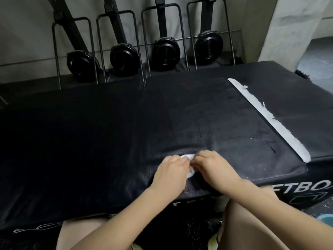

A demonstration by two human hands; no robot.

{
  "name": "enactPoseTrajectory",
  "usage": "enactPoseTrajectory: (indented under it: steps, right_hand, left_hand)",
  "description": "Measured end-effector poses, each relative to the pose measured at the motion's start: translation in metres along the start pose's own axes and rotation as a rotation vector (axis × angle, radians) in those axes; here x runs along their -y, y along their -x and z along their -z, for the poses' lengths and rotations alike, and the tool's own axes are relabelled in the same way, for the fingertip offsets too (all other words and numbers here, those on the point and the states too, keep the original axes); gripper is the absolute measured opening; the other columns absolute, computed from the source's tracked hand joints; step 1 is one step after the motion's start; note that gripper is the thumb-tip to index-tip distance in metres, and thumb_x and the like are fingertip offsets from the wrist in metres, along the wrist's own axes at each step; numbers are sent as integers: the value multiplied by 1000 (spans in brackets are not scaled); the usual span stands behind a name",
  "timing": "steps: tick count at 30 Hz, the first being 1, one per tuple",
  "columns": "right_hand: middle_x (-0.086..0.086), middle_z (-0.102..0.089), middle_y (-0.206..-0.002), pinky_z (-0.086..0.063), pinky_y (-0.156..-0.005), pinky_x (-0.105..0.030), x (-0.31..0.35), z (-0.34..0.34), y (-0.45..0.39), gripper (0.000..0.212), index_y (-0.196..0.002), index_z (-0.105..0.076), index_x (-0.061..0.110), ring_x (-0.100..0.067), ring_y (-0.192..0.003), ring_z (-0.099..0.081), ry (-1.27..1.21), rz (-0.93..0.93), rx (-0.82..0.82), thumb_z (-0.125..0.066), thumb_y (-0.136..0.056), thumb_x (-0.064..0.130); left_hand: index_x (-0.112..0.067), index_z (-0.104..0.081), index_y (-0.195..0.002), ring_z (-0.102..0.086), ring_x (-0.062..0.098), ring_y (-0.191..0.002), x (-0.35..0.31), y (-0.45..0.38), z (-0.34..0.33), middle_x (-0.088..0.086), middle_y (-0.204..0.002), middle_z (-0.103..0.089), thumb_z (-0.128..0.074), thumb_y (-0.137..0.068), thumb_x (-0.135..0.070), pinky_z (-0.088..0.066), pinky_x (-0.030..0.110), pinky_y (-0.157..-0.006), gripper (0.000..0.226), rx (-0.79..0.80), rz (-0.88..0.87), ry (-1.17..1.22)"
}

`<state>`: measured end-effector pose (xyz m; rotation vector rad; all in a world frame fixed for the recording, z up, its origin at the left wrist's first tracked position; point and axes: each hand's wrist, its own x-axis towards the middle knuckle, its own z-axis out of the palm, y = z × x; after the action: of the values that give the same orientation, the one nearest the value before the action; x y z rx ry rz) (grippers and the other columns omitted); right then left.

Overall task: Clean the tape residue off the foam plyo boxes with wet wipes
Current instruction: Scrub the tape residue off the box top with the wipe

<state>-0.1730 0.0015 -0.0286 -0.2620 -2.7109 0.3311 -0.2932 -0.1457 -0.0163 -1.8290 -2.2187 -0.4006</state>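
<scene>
A wet wipe (63,157) is pinched by both hands (left (170,170), right (212,167)) — tearing is risked if pulled apart.

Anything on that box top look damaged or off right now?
Yes. A ragged white tape strip with torn, fluffy edges runs along the seam at right, and small nicks mark the black foam box cover near it.

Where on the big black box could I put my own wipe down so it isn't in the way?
The left half of the black foam box top is bare, from the near edge to the metal racks. The middle strip behind the hands is bare too. It is crowded where the left hand and right hand hold the white wipe, and right, by the white tape strip.
</scene>
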Motion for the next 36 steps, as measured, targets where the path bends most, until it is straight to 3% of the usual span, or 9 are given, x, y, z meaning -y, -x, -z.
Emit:
enactPoseTrajectory:
  steps: [4,7,13,17,20,23,29,33,36]
  right_hand:
    - [7,-68,-90,-53,-77,-37,-16,5,-33,12,-90,-77,25,-20,-81,-66,-115,-140,50,-70,-87,16]
    - [11,-65,-89,-50,-76,-32,-13,12,-17,9,-90,-76,26,-15,-83,-64,-151,-66,112,-71,-85,20]
    - [21,-63,-98,-49,-80,-22,-8,14,29,7,-94,-75,31,-2,-90,-60,-227,-5,81,-77,-87,29]
    - [13,-66,-93,-52,-76,-29,-20,1,-12,7,-86,-74,23,-13,-83,-63,-190,-35,26,-79,-82,18]
    - [8,-68,-88,-53,-75,-33,-40,-6,-60,6,-83,-75,21,-17,-81,-64,-191,-76,30,-78,-81,16]
    - [9,-66,-87,-55,-75,-38,-55,-11,-98,2,-83,-75,23,-15,-82,-62,-248,-143,72,-76,-84,21]
    - [14,-64,-84,-53,-73,-33,-52,-4,-85,3,-81,-74,26,-7,-78,-60,-250,-133,112,-74,-83,28]
    - [19,-65,-84,-45,-71,-14,-44,11,-52,5,-81,-73,30,2,-75,-57,-242,-94,158,-78,-81,33]
    - [19,-68,-87,-46,-73,-15,-41,13,-45,9,-83,-75,29,0,-77,-61,-220,-53,133,-83,-80,26]
  left_hand:
    - [-20,-68,-95,-57,23,-83,9,-31,15,2,-81,-64,-42,-93,-25,-43,33,-79,27,146,148,-22]
    - [-25,-70,-78,-52,20,-63,-3,-21,22,-3,-64,-59,-45,-92,-41,-47,34,-67,33,50,126,-47]
    - [-28,-69,-99,-55,12,-87,-19,24,7,-17,-103,-65,-51,-95,-37,-43,32,-79,21,17,36,57]
    - [-29,-72,-95,-57,11,-91,-3,-9,5,-17,-101,-67,-42,-99,-36,-44,34,-84,31,30,103,81]
    - [-25,-73,-92,-57,17,-85,26,-52,0,-8,-85,-66,-31,-97,-37,-45,37,-79,44,65,213,18]
    - [-22,-73,-84,-56,25,-77,52,-80,-4,-3,-66,-47,-45,-97,-33,-40,35,-67,33,99,290,17]
    - [-30,-71,-63,-45,18,-47,45,-73,4,-3,-50,-47,-71,-74,-33,-35,22,-46,11,3,195,-41]
    - [-30,-72,-75,-49,17,-55,26,-41,1,-7,-60,-54,-75,-74,-28,-47,28,-55,4,23,102,-7]
    - [-28,-69,-80,-49,16,-64,30,-37,-4,-11,-70,-59,-68,-83,-23,-50,37,-65,6,40,99,35]
